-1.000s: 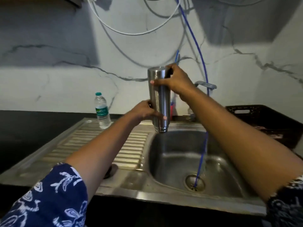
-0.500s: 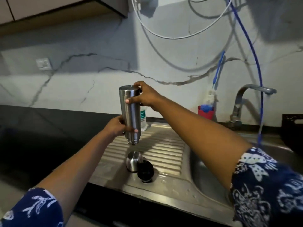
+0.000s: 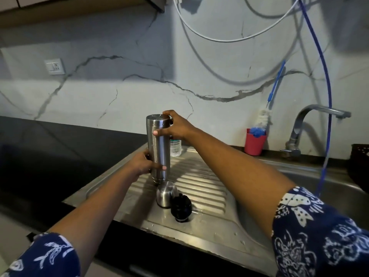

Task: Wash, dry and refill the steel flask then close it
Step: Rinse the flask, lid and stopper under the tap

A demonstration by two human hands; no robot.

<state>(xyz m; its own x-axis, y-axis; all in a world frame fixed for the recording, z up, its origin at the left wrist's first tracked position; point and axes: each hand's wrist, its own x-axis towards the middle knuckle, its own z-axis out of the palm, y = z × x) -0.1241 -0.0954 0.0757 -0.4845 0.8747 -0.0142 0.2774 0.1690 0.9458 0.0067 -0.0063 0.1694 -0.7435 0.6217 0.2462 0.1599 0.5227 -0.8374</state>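
The steel flask [image 3: 159, 145] is upside down, its base on top, held just above the ribbed drainboard [image 3: 196, 182]. My left hand [image 3: 144, 163] grips its lower part from the left. My right hand [image 3: 176, 127] grips the upper end, fingers curled over the base. Just in front of the flask, a steel cup lid [image 3: 166, 193] stands mouth down on the drainboard, and a black stopper [image 3: 181, 206] lies beside it.
A plastic water bottle [image 3: 175, 147] stands behind the flask, mostly hidden. A red cup [image 3: 255, 143] holds a bottle brush at the wall. The tap [image 3: 308, 124] and sink basin [image 3: 319, 188] are to the right, with a blue hose [image 3: 327, 100] hanging into the basin.
Both hands carried the inverted flask left, from over the sink basin to over the drainboard, and lowered it toward the drainboard. The cup lid and stopper came into view.
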